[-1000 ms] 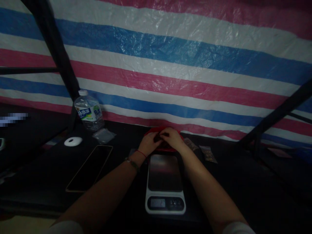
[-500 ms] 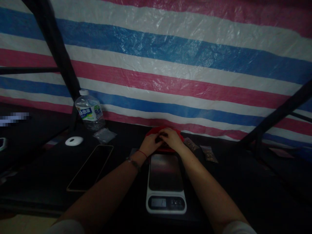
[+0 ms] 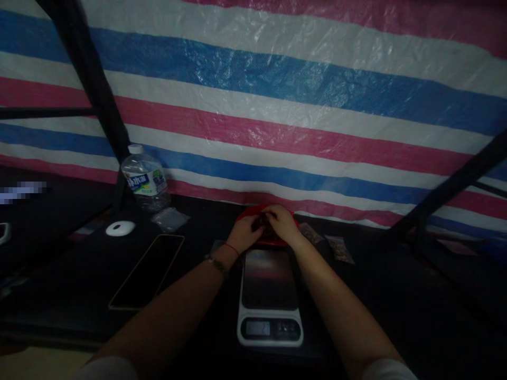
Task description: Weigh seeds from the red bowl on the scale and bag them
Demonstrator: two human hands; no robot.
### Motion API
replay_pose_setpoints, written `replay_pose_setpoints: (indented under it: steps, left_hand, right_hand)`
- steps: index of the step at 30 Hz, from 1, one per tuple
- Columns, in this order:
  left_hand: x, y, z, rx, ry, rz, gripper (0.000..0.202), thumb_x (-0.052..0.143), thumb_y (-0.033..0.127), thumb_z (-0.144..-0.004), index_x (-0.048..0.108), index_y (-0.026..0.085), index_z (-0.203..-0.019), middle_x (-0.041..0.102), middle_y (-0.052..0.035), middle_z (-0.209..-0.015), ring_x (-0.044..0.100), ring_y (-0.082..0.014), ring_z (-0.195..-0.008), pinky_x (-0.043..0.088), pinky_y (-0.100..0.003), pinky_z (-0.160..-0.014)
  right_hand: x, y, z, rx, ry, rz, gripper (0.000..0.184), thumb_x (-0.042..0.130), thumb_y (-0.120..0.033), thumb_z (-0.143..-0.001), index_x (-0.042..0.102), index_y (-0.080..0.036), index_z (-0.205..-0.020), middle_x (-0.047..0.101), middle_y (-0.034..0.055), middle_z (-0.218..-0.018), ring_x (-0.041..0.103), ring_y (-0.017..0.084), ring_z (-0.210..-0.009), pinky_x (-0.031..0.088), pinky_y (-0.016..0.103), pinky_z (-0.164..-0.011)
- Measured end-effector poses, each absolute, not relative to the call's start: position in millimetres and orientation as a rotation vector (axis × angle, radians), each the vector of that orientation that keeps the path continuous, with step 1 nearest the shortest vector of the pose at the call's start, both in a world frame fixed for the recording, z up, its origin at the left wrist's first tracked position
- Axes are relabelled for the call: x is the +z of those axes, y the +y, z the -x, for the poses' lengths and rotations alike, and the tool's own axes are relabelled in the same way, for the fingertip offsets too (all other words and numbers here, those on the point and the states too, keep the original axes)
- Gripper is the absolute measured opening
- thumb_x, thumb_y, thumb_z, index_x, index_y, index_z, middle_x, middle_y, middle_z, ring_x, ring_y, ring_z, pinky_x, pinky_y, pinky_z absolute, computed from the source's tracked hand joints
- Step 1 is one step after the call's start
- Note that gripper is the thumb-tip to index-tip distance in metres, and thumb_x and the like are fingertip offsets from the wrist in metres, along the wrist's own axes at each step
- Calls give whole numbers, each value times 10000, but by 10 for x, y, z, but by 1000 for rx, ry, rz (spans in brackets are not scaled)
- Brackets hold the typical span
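A shallow red dish or sheet point(image 3: 273, 243), its exact form partly covered, lies behind the scale and bears a heap of small dark brown pieces point(image 3: 268, 230). From the left, my left hand point(image 3: 244, 232) reaches into the heap with its fingers curled round some of the pieces. My right hand point(image 3: 283, 224) comes in from the other side, fingers bent down onto the same heap. In front of both hands sits a white kitchen scale point(image 3: 270, 338) with a dark, bare platform and a lit display. Dim light hides the fingertips.
Right of the red dish lie two small clear bags of brown pieces, a nearer one point(image 3: 339, 249) and another point(image 3: 310, 234). On the left are a phone point(image 3: 148, 272), a white oval object point(image 3: 120, 228), an empty-looking clear bag point(image 3: 171, 219) and a plastic bottle point(image 3: 146, 179). Striped sheeting point(image 3: 277, 126) rises behind.
My hands have moved slightly apart, and more of the dark brown pieces shows between them. The scale, phone and bags lie where they were.
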State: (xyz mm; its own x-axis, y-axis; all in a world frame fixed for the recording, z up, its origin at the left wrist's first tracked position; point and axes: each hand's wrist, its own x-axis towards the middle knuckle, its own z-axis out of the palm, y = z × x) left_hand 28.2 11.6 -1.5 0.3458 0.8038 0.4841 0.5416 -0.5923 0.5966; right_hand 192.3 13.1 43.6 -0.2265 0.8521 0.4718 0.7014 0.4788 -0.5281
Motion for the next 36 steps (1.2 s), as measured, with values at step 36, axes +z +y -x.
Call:
replay_pose_setpoints:
  steps: [36]
  left_hand:
    - [-6,145,-275,1069,1263,-2179,376,684,306,-737,621,150,-1073,673,-96,-1048,622,-242,-1000,490,-382,-908]
  right_hand:
    - [404,84,-1958,430,-2335,1576,255,577,-137,-776,713,-162,-991,722,78,-985,655,172,-851,466,233,-749]
